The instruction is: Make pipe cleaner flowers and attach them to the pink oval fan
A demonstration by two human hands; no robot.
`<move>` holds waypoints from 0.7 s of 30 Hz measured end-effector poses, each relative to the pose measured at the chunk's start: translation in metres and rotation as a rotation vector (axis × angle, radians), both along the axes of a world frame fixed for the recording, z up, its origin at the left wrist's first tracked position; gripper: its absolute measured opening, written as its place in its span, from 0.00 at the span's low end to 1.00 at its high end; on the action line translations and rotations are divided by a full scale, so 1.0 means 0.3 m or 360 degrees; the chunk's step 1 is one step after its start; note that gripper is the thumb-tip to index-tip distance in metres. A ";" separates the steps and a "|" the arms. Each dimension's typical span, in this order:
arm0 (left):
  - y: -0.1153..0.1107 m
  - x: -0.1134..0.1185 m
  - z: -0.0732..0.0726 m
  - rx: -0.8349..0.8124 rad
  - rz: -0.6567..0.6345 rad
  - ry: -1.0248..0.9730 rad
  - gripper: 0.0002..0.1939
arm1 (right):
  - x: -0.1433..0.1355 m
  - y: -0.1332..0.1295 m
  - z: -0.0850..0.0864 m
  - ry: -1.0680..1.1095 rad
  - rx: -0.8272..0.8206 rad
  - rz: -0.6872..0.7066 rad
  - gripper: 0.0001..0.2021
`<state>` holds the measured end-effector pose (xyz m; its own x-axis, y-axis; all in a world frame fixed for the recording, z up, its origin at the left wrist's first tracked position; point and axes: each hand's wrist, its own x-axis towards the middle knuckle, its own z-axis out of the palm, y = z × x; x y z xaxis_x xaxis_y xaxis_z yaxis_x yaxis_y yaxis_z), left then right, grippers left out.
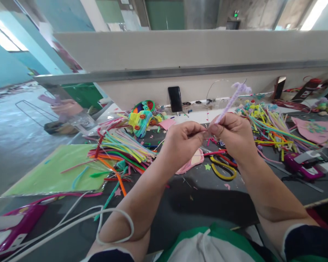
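Above the table's middle, my right hand [233, 136] grips a lavender pipe cleaner [229, 105] that slants up and to the right. Its top is bent into a fuzzy, curled tip. My left hand [184, 143] is closed in a pinch, its fingertips meeting those of the right hand. Whatever lies between the left fingertips is too small to make out. Below the hands are a pink-edged fuzzy piece [192, 162], yellow-handled scissors [223, 169] and a small green star [207, 167].
Bundles of coloured pipe cleaners lie left [128, 145] and right [270, 123]. A green sheet [57, 167] covers the left side. A phone [175, 99] leans against the back panel. Purple power strips [303, 165] and a white cable [71, 222] flank my arms.
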<state>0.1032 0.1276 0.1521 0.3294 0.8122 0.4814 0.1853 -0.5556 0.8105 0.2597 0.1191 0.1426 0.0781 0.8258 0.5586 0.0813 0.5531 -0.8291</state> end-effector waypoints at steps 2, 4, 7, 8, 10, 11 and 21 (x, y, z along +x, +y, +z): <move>-0.003 -0.006 0.011 -0.0391 -0.0267 -0.0201 0.10 | 0.011 -0.006 0.005 0.0053 0.0051 0.0210 0.08; -0.005 -0.008 0.014 -0.0733 -0.0522 -0.0338 0.11 | 0.021 -0.009 0.006 0.0086 0.0086 0.0397 0.07; -0.009 0.001 0.005 -0.1076 -0.0796 -0.0497 0.12 | 0.028 -0.004 0.002 0.0126 0.0132 0.0528 0.08; -0.012 0.007 0.000 -0.1156 -0.0867 -0.0542 0.12 | 0.028 -0.001 -0.001 0.0152 0.0147 0.0547 0.09; -0.018 0.019 -0.007 -0.1283 -0.0991 -0.0602 0.13 | 0.024 0.006 -0.006 0.0230 0.0186 0.0582 0.12; -0.021 0.024 -0.009 -0.1322 -0.1023 -0.0618 0.14 | 0.022 0.009 -0.009 0.0266 0.0205 0.0596 0.13; 0.014 0.018 -0.021 0.0038 0.0243 -0.0051 0.09 | -0.016 0.059 -0.036 0.0105 -0.0132 0.0062 0.14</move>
